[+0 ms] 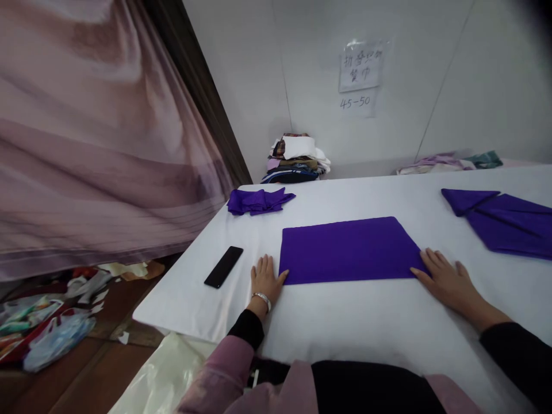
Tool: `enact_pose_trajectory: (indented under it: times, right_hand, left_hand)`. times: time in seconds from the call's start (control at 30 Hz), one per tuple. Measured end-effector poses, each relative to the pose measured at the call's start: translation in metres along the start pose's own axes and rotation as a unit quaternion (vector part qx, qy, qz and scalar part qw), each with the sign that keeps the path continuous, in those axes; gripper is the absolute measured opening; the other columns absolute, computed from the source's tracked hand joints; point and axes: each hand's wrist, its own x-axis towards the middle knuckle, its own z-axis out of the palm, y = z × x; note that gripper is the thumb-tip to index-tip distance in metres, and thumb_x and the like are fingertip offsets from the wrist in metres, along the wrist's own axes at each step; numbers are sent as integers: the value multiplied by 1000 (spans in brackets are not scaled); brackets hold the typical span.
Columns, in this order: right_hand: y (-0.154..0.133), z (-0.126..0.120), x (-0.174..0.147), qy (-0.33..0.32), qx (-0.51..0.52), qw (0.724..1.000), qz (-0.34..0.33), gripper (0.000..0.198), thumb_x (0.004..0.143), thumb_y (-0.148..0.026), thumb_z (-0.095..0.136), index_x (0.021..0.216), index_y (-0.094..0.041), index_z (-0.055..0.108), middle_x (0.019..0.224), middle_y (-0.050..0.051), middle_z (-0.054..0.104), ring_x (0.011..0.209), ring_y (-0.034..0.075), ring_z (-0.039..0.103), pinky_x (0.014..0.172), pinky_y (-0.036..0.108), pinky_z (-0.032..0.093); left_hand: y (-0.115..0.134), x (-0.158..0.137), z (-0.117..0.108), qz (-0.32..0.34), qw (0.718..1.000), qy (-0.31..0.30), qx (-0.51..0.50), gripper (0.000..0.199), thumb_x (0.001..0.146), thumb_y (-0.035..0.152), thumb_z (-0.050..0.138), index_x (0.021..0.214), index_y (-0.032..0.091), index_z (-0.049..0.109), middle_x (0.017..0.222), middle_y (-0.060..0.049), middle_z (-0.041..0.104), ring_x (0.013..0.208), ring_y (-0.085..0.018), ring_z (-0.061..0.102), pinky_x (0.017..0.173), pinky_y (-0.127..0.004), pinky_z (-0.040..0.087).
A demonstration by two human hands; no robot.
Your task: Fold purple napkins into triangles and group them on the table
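A purple cloth napkin [345, 253] lies flat and folded on the white table, its right side slanting. My left hand [266, 278] rests palm down with spread fingers, the thumb touching the napkin's lower left corner. At the opposite lower corner, my right hand [446, 282] lies flat with its fingers apart, thumb and fingertips on the cloth's edge. Neither hand grips anything. To the upper left sits a crumpled purple cloth [259, 201]. Another folded purple cloth [509, 224], with pointed ends and creases, lies at the right.
A black phone [223, 267] lies left of the napkin on the white table [328, 316]. Stacked clothes [297, 158] stand behind the table by the wall. A pink curtain [107, 132] hangs at the left, above plastic bags [60, 339] on the floor.
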Motion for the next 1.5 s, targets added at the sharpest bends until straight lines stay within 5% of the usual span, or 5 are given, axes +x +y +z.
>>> enact_pose_trajectory:
  times: [0.17, 0.43, 0.9, 1.2, 1.5]
  right_hand:
    - [-69, -21, 4, 8, 36, 996, -87, 63, 89, -53, 29, 141, -18, 35, 144, 12, 38, 136, 29, 25, 107, 55, 20]
    - [-186, -30, 14, -125, 169, 940, -268, 59, 91, -46, 34, 145, -23, 27, 146, 8, 34, 136, 25, 25, 110, 51, 17]
    - [-272, -26, 29, -128, 447, 875, -135, 93, 76, -40, 60, 148, -14, 7, 148, 17, 27, 135, 27, 28, 107, 44, 28]
    - [-240, -37, 59, 38, 801, 586, 119, 42, 75, -45, 57, 110, -22, 55, 108, 7, 66, 103, 25, 60, 86, 42, 50]
    - [-144, -32, 47, 105, 771, 580, 243, 9, 66, -25, 61, 73, -23, 58, 68, 2, 65, 71, 22, 64, 63, 35, 55]
  left_hand:
    - [23, -3, -15, 17, 999, 25, -14, 45, 88, 48, 45, 119, 17, 52, 115, -12, 59, 108, -27, 52, 93, -41, 38]
    - [29, 16, -27, -95, 977, -102, -162, 48, 81, 36, 60, 122, 17, 46, 102, -11, 65, 98, -26, 61, 80, -34, 45]
    - [73, 20, -55, -33, 904, 23, -425, 53, 74, 23, 61, 125, 14, 47, 61, 6, 52, 59, -12, 53, 58, -23, 42]
    - [179, 21, -69, 204, 872, 12, -445, 63, 79, 27, 59, 137, 19, 35, 85, -1, 65, 79, -17, 61, 78, -31, 48]
    - [212, -2, -39, 408, 815, -13, -410, 70, 82, 38, 58, 142, 21, 25, 140, -10, 43, 132, -27, 33, 108, -49, 30]
